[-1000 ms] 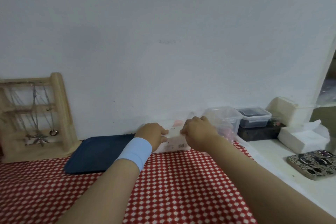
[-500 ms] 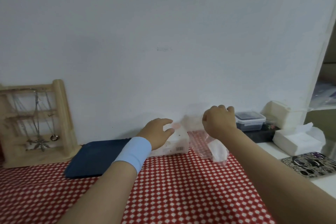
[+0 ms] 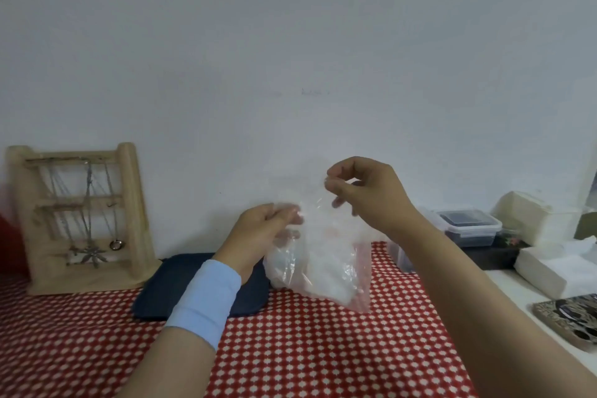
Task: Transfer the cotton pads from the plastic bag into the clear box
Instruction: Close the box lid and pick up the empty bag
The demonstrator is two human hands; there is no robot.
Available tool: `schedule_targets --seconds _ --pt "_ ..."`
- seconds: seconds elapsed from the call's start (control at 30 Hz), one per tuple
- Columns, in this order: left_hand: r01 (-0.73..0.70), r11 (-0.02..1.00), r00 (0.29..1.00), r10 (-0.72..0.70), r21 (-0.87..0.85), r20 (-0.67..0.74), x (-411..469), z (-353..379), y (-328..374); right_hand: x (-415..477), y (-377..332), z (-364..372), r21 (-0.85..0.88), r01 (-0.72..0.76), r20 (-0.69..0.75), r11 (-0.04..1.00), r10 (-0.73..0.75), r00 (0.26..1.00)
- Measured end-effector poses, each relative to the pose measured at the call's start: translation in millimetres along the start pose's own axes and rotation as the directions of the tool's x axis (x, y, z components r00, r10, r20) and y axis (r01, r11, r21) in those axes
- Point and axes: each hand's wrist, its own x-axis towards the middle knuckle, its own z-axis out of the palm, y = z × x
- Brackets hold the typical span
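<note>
The plastic bag (image 3: pixel 323 263), clear with a red edge and white cotton pads inside, hangs in the air above the red checked cloth. My right hand (image 3: pixel 366 192) pinches its top edge from above. Lower and to the left, my left hand (image 3: pixel 260 233) grips the bag's other top edge; its fingers are blurred. Only a corner of the clear box (image 3: pixel 399 255) shows, behind my right forearm against the wall.
A wooden jewellery stand (image 3: pixel 77 220) stands at the back left, with a dark blue pad (image 3: pixel 200 284) beside it. On the white ledge at right sit a lidded container (image 3: pixel 468 229), a white box (image 3: pixel 533 216), tissues (image 3: pixel 559 268) and a patterned case (image 3: pixel 575 320).
My right hand has lifted the bag off the table and brought it toward the middle. My left hand has left the white pack and taken hold of the bag.
</note>
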Motion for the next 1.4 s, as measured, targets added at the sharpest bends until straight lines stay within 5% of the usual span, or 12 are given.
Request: schedule_targets --seconds 0.17,0.33,0.5,0.6,0.73,0.93,1.07,1.17,1.27,1.4 --pt "0.056 0.997 0.996 -0.052 0.049 -0.072 -11 -32 -21 -6 21 19 -0.042 -0.33 0.156 0.943 0.332 0.93" --pt "0.081 0.991 0.993 -0.071 0.107 -0.089 -16 -55 -40 -8 31 49 0.209 -0.433 0.076 0.877 0.426 0.901" --pt "0.162 0.967 0.982 -0.177 -0.196 -0.062 -14 -69 -50 -4 32 78 0.475 -0.448 0.134 0.757 0.441 0.887" --pt "0.197 0.929 0.965 -0.24 -0.314 -0.102 -11 -80 -54 -8 34 88 0.322 -0.527 0.26 0.787 0.462 0.848" --pt "0.233 0.916 0.948 -0.289 -0.326 -0.135 -8 -90 -58 -11 39 100 0.136 -0.468 0.051 0.873 0.466 0.883" --pt "0.008 0.992 0.963 -0.041 -0.123 -0.268 -11 -93 -59 -14 43 114 0.167 -0.311 -0.082 0.936 0.328 0.941" --pt "-0.076 0.995 0.964 0.056 -0.068 -0.258 -12 -99 -57 -16 42 105 0.186 -0.289 0.153 0.939 0.262 0.953" --pt "-0.051 0.996 0.988 0.038 -0.079 -0.15 -12 -109 -57 -18 45 98 -0.02 -0.241 0.405 0.97 0.228 0.885" --pt "0.005 0.983 1.0 -0.008 0.183 0.015 -15 -125 -57 -18 44 96 -0.252 -0.165 0.521 0.954 0.277 0.807" --pt "-0.011 0.863 1.0 0.001 0.506 0.02 -18 -136 -54 -20 41 101 -0.441 -0.051 0.546 0.896 0.313 0.778"
